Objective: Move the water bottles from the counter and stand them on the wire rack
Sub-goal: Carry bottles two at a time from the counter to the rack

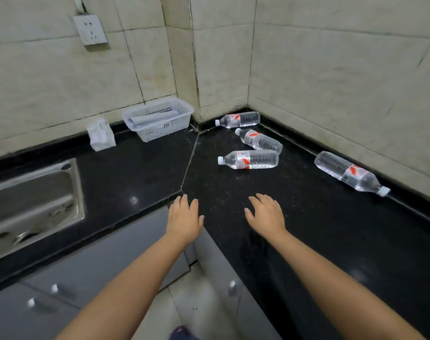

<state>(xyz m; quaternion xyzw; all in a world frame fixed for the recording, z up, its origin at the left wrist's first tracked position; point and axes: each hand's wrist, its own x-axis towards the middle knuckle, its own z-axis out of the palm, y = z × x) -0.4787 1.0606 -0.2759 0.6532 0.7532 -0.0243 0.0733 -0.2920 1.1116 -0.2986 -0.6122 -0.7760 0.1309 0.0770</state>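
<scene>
Both grips spread and empty, left hand [184, 218] and right hand [266, 214] hover mid-frame, reaching for the lying bottles [249, 159] on the desk [140, 168].

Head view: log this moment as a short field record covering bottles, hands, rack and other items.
bottles: four clear plastic water bottles with red-and-white labels, all lying on their sides: corner bottle, second bottle, nearest bottle, far-right bottle
surface: black stone counter
left hand: open, empty
right hand: open, empty
wire rack: not in view
other: white plastic basket, steel sink
</scene>
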